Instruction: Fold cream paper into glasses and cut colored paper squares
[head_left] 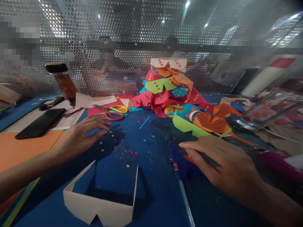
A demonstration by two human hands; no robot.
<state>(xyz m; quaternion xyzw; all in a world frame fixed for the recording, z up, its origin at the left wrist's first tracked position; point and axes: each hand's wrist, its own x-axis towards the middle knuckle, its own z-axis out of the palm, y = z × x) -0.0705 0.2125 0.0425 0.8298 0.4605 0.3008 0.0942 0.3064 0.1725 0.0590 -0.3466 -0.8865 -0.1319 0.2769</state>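
My left hand [81, 134] lies on the blue table [146, 189], fingers stretched out and slightly apart, holding nothing, near scattered paper bits. My right hand [220, 160] reaches left with fingers extended over a dark blue folded paper piece [180, 160]; a thin dark object runs under its fingers, and I cannot make out whether it is gripped. A white folded paper shape [99, 205] stands upright at the near edge between my hands. A pile of coloured folded paper pieces [165, 91] rises at the back centre.
Red and yellow scissors [115, 113] lie behind my left hand. A black phone [40, 123] rests on papers at left, beside orange sheets [21, 148] and a dark jar [63, 82]. Orange and green folded pieces [208, 121] sit right. A perforated metal screen [132, 37] stands behind.
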